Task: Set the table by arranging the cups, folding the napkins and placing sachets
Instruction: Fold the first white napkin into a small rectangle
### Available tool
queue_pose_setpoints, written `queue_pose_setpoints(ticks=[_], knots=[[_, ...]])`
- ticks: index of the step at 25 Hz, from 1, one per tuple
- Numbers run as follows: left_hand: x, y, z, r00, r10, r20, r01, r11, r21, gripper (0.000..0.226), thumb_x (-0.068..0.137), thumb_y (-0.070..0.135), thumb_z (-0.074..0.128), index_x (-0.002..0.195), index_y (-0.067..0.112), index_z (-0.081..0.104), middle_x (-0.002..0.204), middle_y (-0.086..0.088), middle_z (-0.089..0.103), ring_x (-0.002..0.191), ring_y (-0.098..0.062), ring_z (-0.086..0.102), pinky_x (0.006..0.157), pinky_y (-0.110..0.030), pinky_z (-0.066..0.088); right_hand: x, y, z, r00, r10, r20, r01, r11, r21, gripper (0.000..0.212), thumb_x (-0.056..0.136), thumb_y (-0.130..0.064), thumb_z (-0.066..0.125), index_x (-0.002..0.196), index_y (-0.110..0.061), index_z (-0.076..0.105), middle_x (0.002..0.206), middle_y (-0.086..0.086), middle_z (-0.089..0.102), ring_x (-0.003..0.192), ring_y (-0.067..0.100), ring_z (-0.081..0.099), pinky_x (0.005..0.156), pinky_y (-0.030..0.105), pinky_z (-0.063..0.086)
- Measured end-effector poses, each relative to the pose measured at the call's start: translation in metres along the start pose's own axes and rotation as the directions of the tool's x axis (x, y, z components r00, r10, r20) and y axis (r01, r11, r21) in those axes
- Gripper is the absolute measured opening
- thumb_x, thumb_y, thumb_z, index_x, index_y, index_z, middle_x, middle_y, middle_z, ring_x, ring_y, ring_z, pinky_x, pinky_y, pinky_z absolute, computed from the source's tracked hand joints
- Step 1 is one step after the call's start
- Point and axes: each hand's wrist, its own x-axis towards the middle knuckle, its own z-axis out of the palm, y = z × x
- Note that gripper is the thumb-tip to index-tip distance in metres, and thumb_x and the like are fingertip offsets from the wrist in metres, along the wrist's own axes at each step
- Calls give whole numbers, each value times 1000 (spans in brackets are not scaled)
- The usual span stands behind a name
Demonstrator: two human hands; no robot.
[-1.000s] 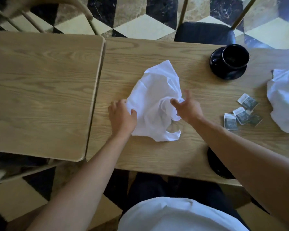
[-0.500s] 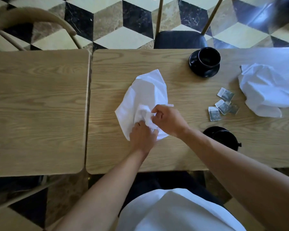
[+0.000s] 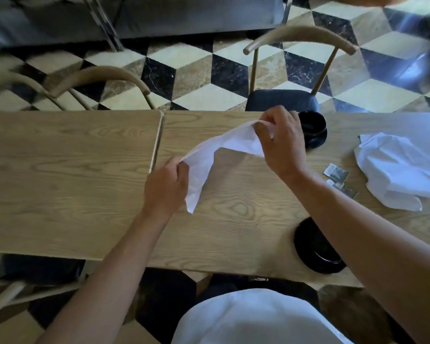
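Left hand (image 3: 165,188) and right hand (image 3: 279,142) each pinch a white napkin (image 3: 209,160) above the worktop (image 3: 233,219); the right forearm partly hides the sachets (image 3: 336,172), beside a crumpled second napkin (image 3: 402,170).

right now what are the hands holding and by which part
Both hold one white napkin, lifted off the table. The left hand pinches one edge, the right hand pinches the opposite end, and the cloth hangs stretched between them.

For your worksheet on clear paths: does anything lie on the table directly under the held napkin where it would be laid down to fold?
Nothing visible does. The napkin, pinched by the left hand and right hand, hangs over bare table; cups, sachets lie right.
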Motion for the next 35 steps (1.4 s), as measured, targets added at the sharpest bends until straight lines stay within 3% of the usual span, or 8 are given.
queue_pose_setpoints(ticks=[3, 7, 14, 18, 22, 24, 31, 35], knots=[[23, 18, -54, 964, 227, -138, -196, 959, 206, 27, 95, 20, 47, 86, 5, 67, 80, -13, 58, 75, -34, 52, 63, -39, 42, 33, -23, -25, 998, -27, -52, 28, 999, 18, 23, 93, -37, 64, 88, -24, 45, 72, -11, 49, 64, 10, 41, 57, 17, 33], [44, 34, -103, 952, 233, -201, -151, 922, 356, 27, 88, 22, 48, 74, 7, 66, 70, -10, 57, 60, -32, 47, 53, -34, 37, 76, -55, -53, 998, -45, -53, 47, 998, 35, 34, 87, -46, 71, 82, -22, 48, 61, -10, 48, 58, 16, 44, 55, 35, 34], [89, 16, -143, 957, 134, -256, -125, 991, 53, 31, 91, 36, 46, 88, 16, 70, 72, -6, 68, 65, -29, 58, 54, -34, 41, 126, -79, -63, 999, -1, -36, -5, 985, -175, 72, 84, -69, 57, 49, -7, 45, 44, 3, 41, 45, 21, 37, 49, 38, 29], [151, -4, -160, 977, -49, -206, -2, 971, -239, 23, 95, 36, 61, 86, 17, 70, 76, 3, 66, 76, -23, 60, 61, -32, 41, 160, -85, -58, 992, 72, 108, -41, 962, -272, 61, 83, -65, 66, 78, -5, 72, 68, 16, 65, 66, 36, 61, 55, 39, 46], [199, -8, -180, 984, -115, -136, -1, 760, -650, 25, 102, 28, 58, 100, 6, 67, 81, -8, 68, 74, -23, 66, 67, -41, 57, 183, -89, -65, 993, 99, 65, -78, 959, -273, 59, 81, -63, 71, 62, -9, 60, 57, 5, 57, 52, 20, 50, 49, 30, 34], [209, -3, -187, 985, -109, -131, -29, 651, -758, 17, 103, 22, 56, 104, 8, 66, 73, 4, 74, 65, -12, 72, 58, -27, 58, 187, -93, -69, 997, 65, 42, -55, 978, -203, 53, 81, -57, 75, 57, -18, 51, 54, -4, 47, 50, 14, 42, 47, 29, 31], [170, -42, -164, 961, -68, -270, -169, 626, -761, 19, 100, 17, 56, 87, 6, 64, 74, 9, 63, 74, -11, 59, 66, -26, 49, 134, -79, -85, 995, -3, 103, -10, 992, 127, 29, 70, -20, 91, 67, -32, 65, 63, -25, 63, 54, -9, 54, 50, 3, 38], [89, -113, -109, 980, -186, -75, 53, 602, -797, 17, 94, 29, 64, 85, 20, 76, 79, 9, 71, 84, -12, 66, 72, -26, 58, 59, -30, -69, 929, 167, 329, -213, 971, 108, 24, 69, -11, 91, 73, -27, 75, 68, -13, 70, 58, -3, 59, 53, 8, 43]])
